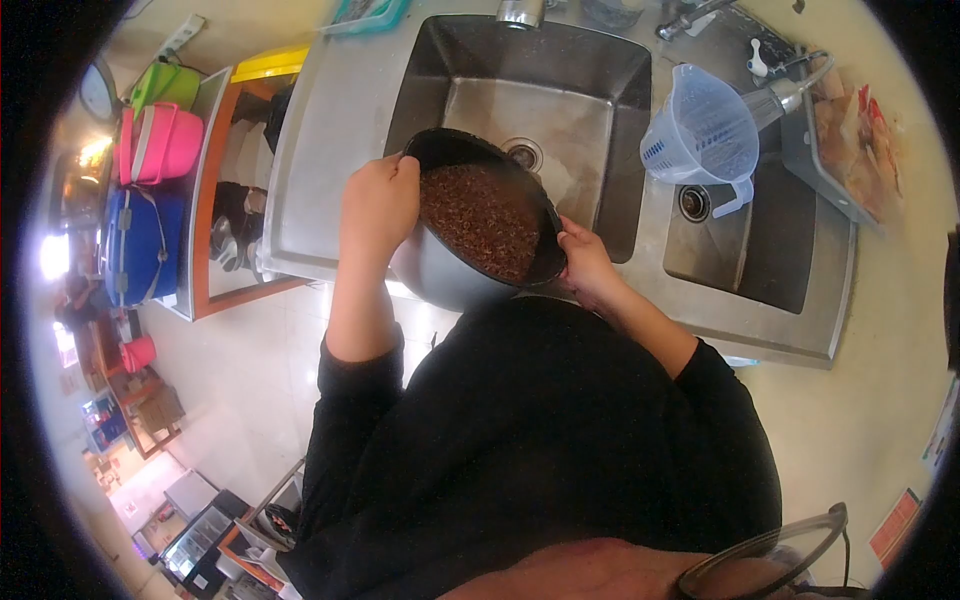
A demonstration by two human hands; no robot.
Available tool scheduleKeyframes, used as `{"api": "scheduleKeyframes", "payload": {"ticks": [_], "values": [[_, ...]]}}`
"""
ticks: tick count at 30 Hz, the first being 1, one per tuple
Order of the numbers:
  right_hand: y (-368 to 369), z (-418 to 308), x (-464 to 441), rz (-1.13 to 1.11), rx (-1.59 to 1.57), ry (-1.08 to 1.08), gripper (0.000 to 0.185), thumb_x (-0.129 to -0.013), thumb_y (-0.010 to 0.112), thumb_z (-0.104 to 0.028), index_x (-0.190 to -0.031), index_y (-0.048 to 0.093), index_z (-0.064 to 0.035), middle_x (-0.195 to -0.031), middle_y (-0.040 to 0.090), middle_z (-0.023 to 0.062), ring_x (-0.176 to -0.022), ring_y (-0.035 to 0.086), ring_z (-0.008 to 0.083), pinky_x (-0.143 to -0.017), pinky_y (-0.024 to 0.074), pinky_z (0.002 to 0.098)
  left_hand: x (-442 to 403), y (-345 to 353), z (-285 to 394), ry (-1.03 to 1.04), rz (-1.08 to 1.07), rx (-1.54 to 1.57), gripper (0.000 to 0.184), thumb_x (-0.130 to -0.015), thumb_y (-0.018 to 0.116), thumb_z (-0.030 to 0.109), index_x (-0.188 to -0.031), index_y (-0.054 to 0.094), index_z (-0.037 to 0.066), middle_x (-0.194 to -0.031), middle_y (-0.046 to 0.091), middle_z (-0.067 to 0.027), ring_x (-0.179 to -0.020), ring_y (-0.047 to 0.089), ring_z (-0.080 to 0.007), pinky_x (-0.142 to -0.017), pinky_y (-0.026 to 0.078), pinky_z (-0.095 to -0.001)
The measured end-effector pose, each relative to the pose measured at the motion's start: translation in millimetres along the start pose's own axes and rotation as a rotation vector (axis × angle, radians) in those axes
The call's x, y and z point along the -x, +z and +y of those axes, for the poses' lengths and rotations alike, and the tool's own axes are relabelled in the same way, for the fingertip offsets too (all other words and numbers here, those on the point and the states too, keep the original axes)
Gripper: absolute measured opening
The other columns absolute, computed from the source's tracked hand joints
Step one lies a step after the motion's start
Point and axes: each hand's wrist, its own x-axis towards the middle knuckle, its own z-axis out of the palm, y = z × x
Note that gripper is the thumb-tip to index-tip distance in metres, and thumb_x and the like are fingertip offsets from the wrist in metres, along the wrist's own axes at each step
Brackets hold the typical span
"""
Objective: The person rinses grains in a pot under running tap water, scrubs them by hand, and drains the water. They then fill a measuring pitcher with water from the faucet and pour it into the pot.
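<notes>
A round pot [445, 270], dark inside and grey outside, is tilted at the front edge of the large sink basin [540, 110]. Dark brown, grainy contents [480, 220] fill much of it. My left hand [382, 205] is closed on the pot's left rim. On the right side, my right hand [588, 265] grips the rim with its fingers wrapped round it. Part of the basin's front is hidden behind the pot.
A clear measuring jug [710, 130] stands over the smaller right basin [765, 230]. A faucet [520, 12] is above the large basin. At the far right is a grey tray [825, 165] with packets. Pink [165, 143] and blue [145, 245] containers stand left.
</notes>
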Motion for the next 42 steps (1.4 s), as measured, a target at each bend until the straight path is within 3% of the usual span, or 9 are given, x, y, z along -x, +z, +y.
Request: {"api": "scheduleKeyframes", "payload": {"ticks": [1,7,19,25,34,37,42], "values": [[3,-4,4,0.022,0.002,0.005,0.039,-0.097,0.032,-0.012,-0.135,0.041,-0.0106,-0.065,0.055,-0.0014,-0.036,0.035,0.0067,-0.032,0.0257,0.0215,0,1,0,0.001,0.0,0.002,0.039,-0.086,0.042,0.027,-0.097,0.063,-0.003,-0.094,0.06,-0.0276,-0.093,0.056,-0.0442,-0.083,0.044,-0.0439],[6,-8,7,0.039,-0.027,0.036,0.04,-0.096,0.032,-0.012,-0.135,0.042,-0.0137,-0.062,0.053,-0.0029,-0.035,0.035,0.0063,-0.032,0.0249,0.0208,-1,1,4,0.004,0.001,-0.01,0.038,-0.086,0.041,0.027,-0.095,0.064,-0.002,-0.093,0.06,-0.0276,-0.092,0.056,-0.0443,-0.082,0.045,-0.0438],[3,-9,9,0.025,-0.018,0.04,0.04,-0.096,0.032,-0.011,-0.135,0.043,-0.0117,-0.066,0.055,-0.0025,-0.037,0.036,0.0061,-0.033,0.0252,0.0207,-4,5,7,0.028,0.015,-0.025,0.038,-0.085,0.041,0.026,-0.093,0.063,-0.003,-0.094,0.06,-0.0275,-0.093,0.055,-0.0445,-0.083,0.044,-0.0445],[-1,21,-18,0.06,-0.164,0.005,0.041,-0.096,0.033,-0.012,-0.135,0.041,-0.0107,-0.063,0.053,-0.0021,-0.036,0.035,0.0072,-0.032,0.0248,0.0215,-2,3,14,0.029,0.008,-0.05,0.038,-0.086,0.041,0.026,-0.093,0.063,-0.004,-0.094,0.06,-0.0273,-0.093,0.055,-0.0445,-0.083,0.044,-0.0444],[1,-11,10,-0.026,-0.11,0.07,0.042,-0.095,0.035,-0.013,-0.137,0.039,-0.011,-0.06,0.05,-0.0023,-0.035,0.034,0.0077,-0.032,0.0243,0.0218,-8,9,9,0.03,0.004,-0.08,0.041,-0.086,0.04,0.027,-0.097,0.065,-0.004,-0.102,0.061,-0.025,-0.099,0.056,-0.0422,-0.089,0.043,-0.0429],[-4,22,-19,0.032,-0.178,0.019,0.043,-0.095,0.036,-0.013,-0.138,0.037,-0.0114,-0.06,0.05,-0.0022,-0.035,0.033,0.0076,-0.032,0.0243,0.0219,-7,10,11,0.037,0.016,-0.081,0.041,-0.087,0.04,0.028,-0.097,0.065,-0.003,-0.102,0.061,-0.0247,-0.1,0.056,-0.0419,-0.09,0.043,-0.0427],[2,-15,14,0.041,-0.042,0.09,0.043,-0.096,0.036,-0.013,-0.139,0.037,-0.0117,-0.062,0.051,-0.002,-0.036,0.034,0.0075,-0.032,0.0255,0.0213,-7,11,12,0.038,0.029,-0.08,0.041,-0.086,0.04,0.028,-0.096,0.065,-0.003,-0.102,0.061,-0.0245,-0.099,0.056,-0.0419,-0.089,0.043,-0.0428]]}}
